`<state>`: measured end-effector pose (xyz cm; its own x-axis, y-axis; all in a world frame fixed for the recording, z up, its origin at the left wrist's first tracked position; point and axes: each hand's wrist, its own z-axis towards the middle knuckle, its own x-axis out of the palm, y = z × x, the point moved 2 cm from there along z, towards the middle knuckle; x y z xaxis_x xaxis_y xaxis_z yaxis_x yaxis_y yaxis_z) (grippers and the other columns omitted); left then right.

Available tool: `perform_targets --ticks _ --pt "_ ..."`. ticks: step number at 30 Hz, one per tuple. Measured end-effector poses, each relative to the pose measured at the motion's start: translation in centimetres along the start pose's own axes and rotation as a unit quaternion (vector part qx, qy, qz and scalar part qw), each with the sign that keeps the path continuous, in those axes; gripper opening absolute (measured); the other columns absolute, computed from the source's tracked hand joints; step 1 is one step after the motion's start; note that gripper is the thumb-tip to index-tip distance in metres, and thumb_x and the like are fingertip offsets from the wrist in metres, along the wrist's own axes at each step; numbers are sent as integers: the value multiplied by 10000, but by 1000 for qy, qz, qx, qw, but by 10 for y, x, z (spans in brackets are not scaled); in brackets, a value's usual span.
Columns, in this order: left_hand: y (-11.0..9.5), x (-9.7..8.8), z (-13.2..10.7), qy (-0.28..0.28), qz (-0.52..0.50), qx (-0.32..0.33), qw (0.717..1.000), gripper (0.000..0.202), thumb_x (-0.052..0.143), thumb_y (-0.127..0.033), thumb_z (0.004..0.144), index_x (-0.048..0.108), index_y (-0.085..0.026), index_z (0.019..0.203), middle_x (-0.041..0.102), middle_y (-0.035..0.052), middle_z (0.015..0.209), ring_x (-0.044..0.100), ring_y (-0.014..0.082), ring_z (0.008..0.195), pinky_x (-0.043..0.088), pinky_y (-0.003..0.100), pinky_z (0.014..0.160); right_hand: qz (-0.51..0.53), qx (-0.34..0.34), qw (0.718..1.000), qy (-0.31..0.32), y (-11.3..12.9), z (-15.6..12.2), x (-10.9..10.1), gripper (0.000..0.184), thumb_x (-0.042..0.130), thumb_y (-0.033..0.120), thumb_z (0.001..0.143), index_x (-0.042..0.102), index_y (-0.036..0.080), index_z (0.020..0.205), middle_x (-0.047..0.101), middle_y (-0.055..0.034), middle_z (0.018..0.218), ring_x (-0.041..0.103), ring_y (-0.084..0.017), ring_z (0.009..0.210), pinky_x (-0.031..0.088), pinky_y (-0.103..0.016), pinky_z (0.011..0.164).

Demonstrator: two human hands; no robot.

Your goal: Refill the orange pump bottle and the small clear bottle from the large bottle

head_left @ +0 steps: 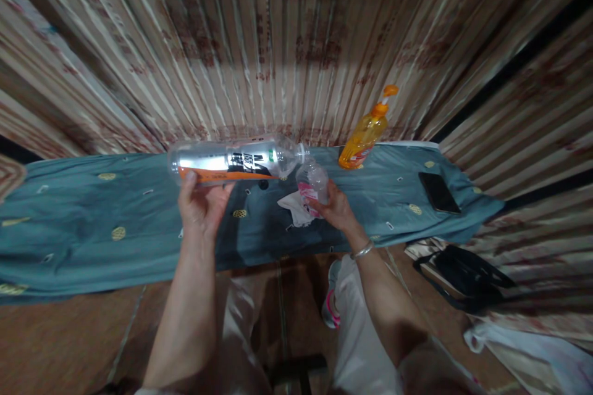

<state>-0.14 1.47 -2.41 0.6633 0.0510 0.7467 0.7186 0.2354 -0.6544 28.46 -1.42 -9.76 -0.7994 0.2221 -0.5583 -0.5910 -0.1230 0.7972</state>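
My left hand (200,202) grips a large clear plastic bottle (234,162) with an orange and black label, held on its side above the table. Its open neck points right, at the mouth of a small clear bottle with a pink label (314,185). My right hand (336,208) is wrapped round that small bottle and holds it upright, just above a crumpled white cloth (293,205) on the blue-green tablecloth (83,228). A bangle sits on my right wrist.
An orange pump bottle (365,134) stands at the back right of the table. A black phone (438,192) lies flat near the right end. A black bag (463,274) is on the floor at right. Striped curtains hang behind the table.
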Motion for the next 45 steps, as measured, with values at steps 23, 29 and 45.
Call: perform_targets --ticks 23,29,45 --pt "5 -13 5 -83 16 -23 996 209 791 -387 775 707 -243 901 794 62 1043 717 282 1136 618 472 943 -31 18 999 -33 5 3 1 601 808 504 801 607 198 1279 794 -103 1053 765 -323 974 607 -416 817" --pt "6 -20 8 -96 31 -27 995 259 819 -396 736 697 -241 904 791 65 1010 726 296 1123 596 519 980 -8 10 999 -46 6 4 3 572 811 439 810 600 198 1284 795 -108 1126 769 -305 1001 605 -393 842" --pt "2 -12 8 -166 -8 -40 985 275 654 -423 920 710 -208 1081 783 94 1073 718 283 1127 549 523 1054 -74 -28 994 -81 -3 7 15 633 817 428 830 584 138 1341 793 -167 1132 786 -333 1038 630 -424 897"
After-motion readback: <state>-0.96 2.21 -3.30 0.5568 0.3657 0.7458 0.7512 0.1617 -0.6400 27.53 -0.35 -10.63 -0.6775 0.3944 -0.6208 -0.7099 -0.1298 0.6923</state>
